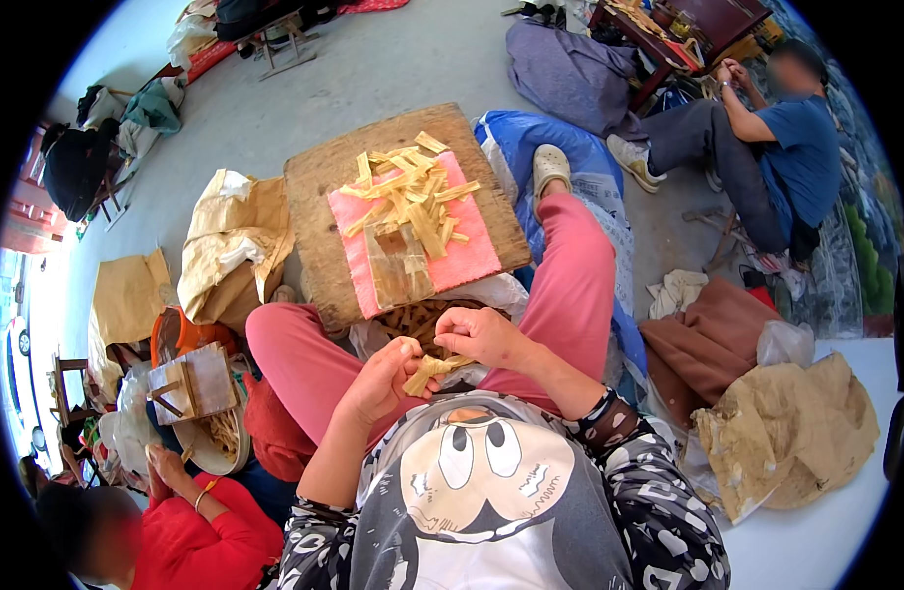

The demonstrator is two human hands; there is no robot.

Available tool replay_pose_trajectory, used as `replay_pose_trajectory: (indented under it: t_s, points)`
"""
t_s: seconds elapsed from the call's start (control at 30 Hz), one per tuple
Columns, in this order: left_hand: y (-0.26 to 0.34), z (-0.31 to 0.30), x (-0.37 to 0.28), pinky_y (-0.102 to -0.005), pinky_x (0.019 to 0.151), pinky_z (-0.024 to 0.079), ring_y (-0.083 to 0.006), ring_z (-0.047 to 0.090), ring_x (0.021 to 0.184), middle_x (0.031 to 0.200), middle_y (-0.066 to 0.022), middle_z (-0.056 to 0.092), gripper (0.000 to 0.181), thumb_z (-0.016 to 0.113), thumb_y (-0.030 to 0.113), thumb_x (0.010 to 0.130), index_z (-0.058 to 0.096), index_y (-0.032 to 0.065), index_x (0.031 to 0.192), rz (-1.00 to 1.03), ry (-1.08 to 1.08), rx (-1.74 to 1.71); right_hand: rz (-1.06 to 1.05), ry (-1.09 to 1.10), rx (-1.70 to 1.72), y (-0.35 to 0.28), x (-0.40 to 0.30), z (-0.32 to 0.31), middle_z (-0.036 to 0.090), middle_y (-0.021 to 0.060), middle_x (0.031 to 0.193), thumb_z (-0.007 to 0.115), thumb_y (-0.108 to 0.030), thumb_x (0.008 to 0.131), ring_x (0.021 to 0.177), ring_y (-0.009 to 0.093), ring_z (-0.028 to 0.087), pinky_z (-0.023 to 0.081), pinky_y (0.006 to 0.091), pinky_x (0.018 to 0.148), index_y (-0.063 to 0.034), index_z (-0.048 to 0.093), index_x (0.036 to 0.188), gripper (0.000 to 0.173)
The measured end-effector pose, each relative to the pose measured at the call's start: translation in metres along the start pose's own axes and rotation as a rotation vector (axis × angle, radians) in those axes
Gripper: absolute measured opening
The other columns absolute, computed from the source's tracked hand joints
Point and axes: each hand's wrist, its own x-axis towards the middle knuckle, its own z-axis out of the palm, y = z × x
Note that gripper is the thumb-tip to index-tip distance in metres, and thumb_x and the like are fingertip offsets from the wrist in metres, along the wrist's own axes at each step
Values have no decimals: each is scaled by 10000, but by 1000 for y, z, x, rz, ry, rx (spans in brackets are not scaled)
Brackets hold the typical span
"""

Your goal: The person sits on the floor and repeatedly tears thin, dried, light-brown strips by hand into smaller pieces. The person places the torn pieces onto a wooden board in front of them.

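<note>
My left hand (pixel 385 376) pinches a pale yellow, flat fibrous strip (pixel 422 374) that flares at its near end, held above my lap. Close to its right, my right hand (pixel 483 336) is curled with thumb and forefinger together; whether anything thin is between them cannot be made out. The strip's far end runs beneath this hand. Ahead, a worn wooden board (pixel 315 199) bears a pink cloth (pixel 474 251) with a loose pile of similar strips (pixel 411 192). A flat, clear-looking block (pixel 399 267) rests on the cloth's near edge. Below the board, more brownish strips (pixel 411 321) lie in a plastic-lined container, partly hidden.
A co-worker in red (pixel 201 531) sits at lower left beside a tub of strips (pixel 223 439). Another person in blue (pixel 802 155) sits at right near a dark red table (pixel 717 29). A paper sack (pixel 234 243) stands left of the board; blue sheeting (pixel 515 133) lies right.
</note>
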Motion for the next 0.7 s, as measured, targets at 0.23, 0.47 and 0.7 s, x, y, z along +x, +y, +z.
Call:
replay_pose_trajectory:
  t_s: [0.23,0.47,0.7]
  points:
    - [-9,13,6,-269,592,496,-154,597,658,806,-83,615,109,548,196,897,478,116,912,-82,53,54,-144,129,-241,-4,4,5,612,121,666,602,-224,817,610,274,608,462,357,557,-71,596,870,162]
    - [-11,17,9,-259,570,479,-135,574,636,767,-67,602,90,571,126,873,486,104,860,20,186,75,-261,216,-326,-3,10,9,606,117,653,600,-230,819,598,305,603,461,395,534,-91,584,860,146]
    - [-5,15,3,-255,546,462,-137,555,612,737,-65,587,99,563,87,854,470,98,821,2,167,-143,-370,374,-474,11,20,-4,596,101,611,609,-193,828,555,296,598,453,384,482,-112,556,842,98]
